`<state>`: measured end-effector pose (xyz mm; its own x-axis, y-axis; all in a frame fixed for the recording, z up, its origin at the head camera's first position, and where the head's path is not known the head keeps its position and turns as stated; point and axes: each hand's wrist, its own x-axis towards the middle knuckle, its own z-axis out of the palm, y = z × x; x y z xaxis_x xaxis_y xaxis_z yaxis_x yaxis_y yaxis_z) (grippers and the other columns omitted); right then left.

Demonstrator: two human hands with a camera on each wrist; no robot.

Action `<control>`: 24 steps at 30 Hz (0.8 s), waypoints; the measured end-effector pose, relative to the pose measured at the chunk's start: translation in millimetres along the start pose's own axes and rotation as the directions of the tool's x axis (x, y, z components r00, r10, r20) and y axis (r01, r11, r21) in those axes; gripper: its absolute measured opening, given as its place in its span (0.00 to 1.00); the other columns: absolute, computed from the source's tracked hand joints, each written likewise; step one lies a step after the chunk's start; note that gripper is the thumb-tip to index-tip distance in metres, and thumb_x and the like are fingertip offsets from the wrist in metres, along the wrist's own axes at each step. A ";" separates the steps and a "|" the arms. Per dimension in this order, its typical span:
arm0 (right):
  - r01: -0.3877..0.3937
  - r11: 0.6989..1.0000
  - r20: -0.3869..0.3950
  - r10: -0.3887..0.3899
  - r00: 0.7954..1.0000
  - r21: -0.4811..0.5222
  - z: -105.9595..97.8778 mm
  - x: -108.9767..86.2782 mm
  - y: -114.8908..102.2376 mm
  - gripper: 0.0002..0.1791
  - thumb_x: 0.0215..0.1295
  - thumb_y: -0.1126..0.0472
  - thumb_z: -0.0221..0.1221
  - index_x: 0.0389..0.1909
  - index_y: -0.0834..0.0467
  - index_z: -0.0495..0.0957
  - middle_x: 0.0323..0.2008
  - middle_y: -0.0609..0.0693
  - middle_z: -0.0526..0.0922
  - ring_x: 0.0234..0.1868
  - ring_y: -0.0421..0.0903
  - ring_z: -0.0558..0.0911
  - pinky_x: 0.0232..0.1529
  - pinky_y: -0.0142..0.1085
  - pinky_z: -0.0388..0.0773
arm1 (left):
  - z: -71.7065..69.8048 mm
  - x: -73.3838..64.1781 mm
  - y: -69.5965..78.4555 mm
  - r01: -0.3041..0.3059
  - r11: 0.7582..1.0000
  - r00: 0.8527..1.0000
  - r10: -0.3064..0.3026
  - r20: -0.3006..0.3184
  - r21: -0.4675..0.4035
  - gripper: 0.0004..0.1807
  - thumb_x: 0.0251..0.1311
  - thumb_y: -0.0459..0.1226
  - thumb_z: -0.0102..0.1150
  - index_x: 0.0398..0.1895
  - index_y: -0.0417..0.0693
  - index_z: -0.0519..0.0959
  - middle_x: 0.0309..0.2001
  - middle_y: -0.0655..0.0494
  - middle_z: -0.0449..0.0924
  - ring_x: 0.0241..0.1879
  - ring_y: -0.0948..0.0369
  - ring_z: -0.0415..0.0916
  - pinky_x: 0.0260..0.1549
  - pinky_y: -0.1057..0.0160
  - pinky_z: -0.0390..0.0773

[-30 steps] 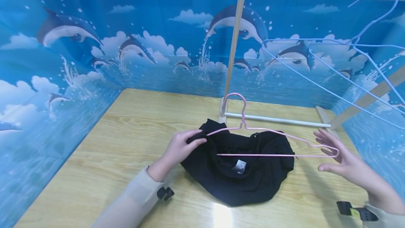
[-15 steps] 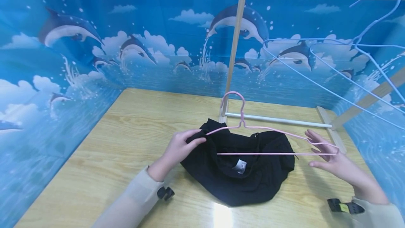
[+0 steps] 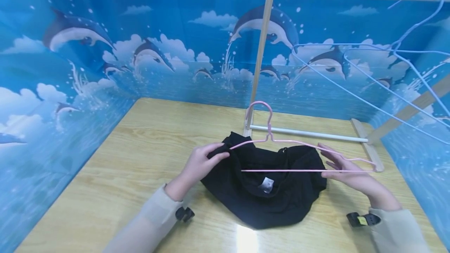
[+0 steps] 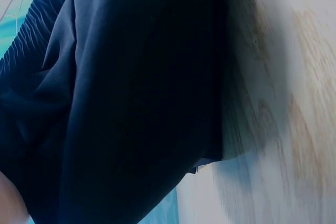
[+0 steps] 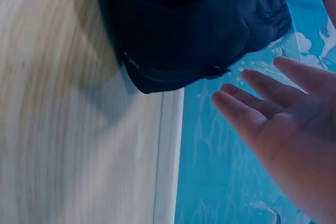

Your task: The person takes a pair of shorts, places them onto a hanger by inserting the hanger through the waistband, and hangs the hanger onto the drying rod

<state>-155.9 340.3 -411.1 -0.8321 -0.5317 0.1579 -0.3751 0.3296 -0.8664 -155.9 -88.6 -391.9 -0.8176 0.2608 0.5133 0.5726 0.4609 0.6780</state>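
With the garment as the dial's centre, my left hand is pinching, thumb against fingers, the nine-to-ten o'clock edge of a black cloth garment with a gathered waistband. At three o'clock, my right hand is hovering, fingers straight and apart, holding nothing; whether it is grazing the fabric I cannot tell. Between my hands, the garment is lying on a pale wood-grain table, a small white tag showing inside its opening. A pink wire hanger is spanning that opening, its hook pointing to twelve o'clock; one end is disappearing under fabric by my left hand, the other sticking out past the three o'clock edge. As I judge it, working well is depending on a firm left pinch, so the covered end is not slipping free, and on my right hand drawing the waistband by its rim over the bare end without bending the wire. Beyond, toward one o'clock, a rack of wooden posts and white rails is bearing light-blue wire hangers before a blue dolphin-printed backdrop.
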 end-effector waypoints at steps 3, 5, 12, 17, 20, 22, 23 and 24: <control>-0.003 1.000 0.003 0.003 1.000 0.013 1.7 3.5 2.5 0.42 0.62 0.77 0.56 0.75 0.57 0.52 0.65 0.22 0.59 0.63 0.16 0.59 0.58 0.12 0.60 | -0.2 -0.5 -0.7 0.007 1.000 1.000 -0.007 -0.004 0.002 0.15 0.54 0.33 0.68 0.44 0.35 0.84 0.43 0.43 0.86 0.45 0.50 0.84 0.47 0.55 0.82; -0.001 1.000 0.001 0.001 1.000 0.014 2.6 5.5 3.3 0.40 0.62 0.77 0.56 0.74 0.60 0.53 0.64 0.23 0.59 0.63 0.16 0.60 0.58 0.13 0.61 | 0.1 -0.5 -1.8 0.011 1.000 1.000 -0.011 -0.007 0.008 0.15 0.54 0.33 0.68 0.44 0.36 0.84 0.43 0.43 0.86 0.44 0.50 0.84 0.47 0.55 0.82; -0.059 0.998 0.007 0.059 0.998 -0.013 6.3 11.9 2.1 0.39 0.63 0.73 0.58 0.70 0.74 0.49 0.67 0.34 0.59 0.59 0.15 0.61 0.55 0.14 0.63 | 0.2 -0.2 -3.0 0.011 0.999 1.000 -0.011 -0.004 0.030 0.15 0.54 0.34 0.68 0.45 0.37 0.84 0.43 0.44 0.86 0.45 0.50 0.84 0.47 0.55 0.82; -0.109 0.993 0.009 0.109 0.994 -0.043 7.2 14.0 2.7 0.40 0.63 0.71 0.59 0.71 0.73 0.49 0.70 0.66 0.56 0.58 0.14 0.59 0.54 0.13 0.63 | 0.4 -0.4 -2.6 0.010 1.000 1.000 -0.010 -0.002 0.027 0.14 0.54 0.34 0.68 0.44 0.37 0.84 0.43 0.44 0.86 0.45 0.51 0.84 0.47 0.55 0.82; -0.138 0.989 0.003 0.139 0.990 -0.059 8.2 14.3 2.4 0.41 0.64 0.69 0.59 0.72 0.72 0.48 0.70 0.72 0.52 0.62 0.18 0.58 0.55 0.12 0.60 | 0.5 -0.2 -1.8 0.017 1.000 1.000 -0.017 0.002 0.023 0.15 0.55 0.34 0.68 0.45 0.37 0.84 0.43 0.44 0.86 0.45 0.51 0.84 0.47 0.55 0.82; -0.154 0.985 -0.004 0.154 0.988 -0.072 9.1 14.3 1.9 0.41 0.64 0.68 0.59 0.72 0.71 0.48 0.71 0.72 0.52 0.66 0.22 0.56 0.55 0.10 0.57 | 0.5 0.0 -1.4 0.022 1.000 1.000 -0.022 0.008 0.022 0.15 0.55 0.34 0.67 0.45 0.37 0.84 0.43 0.44 0.86 0.45 0.51 0.84 0.47 0.55 0.82; -0.155 0.985 -0.005 0.155 0.988 -0.078 9.4 14.5 1.6 0.41 0.64 0.67 0.59 0.72 0.71 0.48 0.70 0.74 0.51 0.67 0.24 0.55 0.55 0.09 0.56 | 0.5 -0.1 -1.2 0.024 0.999 1.000 -0.025 0.011 0.022 0.15 0.55 0.34 0.67 0.45 0.38 0.84 0.43 0.45 0.86 0.45 0.51 0.84 0.47 0.55 0.82; -0.154 0.985 -0.005 0.155 0.988 -0.081 9.8 14.8 1.3 0.41 0.64 0.67 0.59 0.72 0.72 0.47 0.70 0.75 0.50 0.68 0.25 0.54 0.55 0.08 0.55 | 0.5 -0.1 -1.2 0.025 0.999 1.000 -0.026 0.013 0.023 0.15 0.55 0.35 0.67 0.45 0.38 0.84 0.43 0.45 0.86 0.45 0.51 0.84 0.47 0.55 0.82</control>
<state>-164.7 325.1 -414.5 -0.8822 -0.4702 0.0246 -0.2741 0.4703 -0.8389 -156.5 -88.8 -393.0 -0.8327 0.2595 0.4891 0.5502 0.4870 0.6783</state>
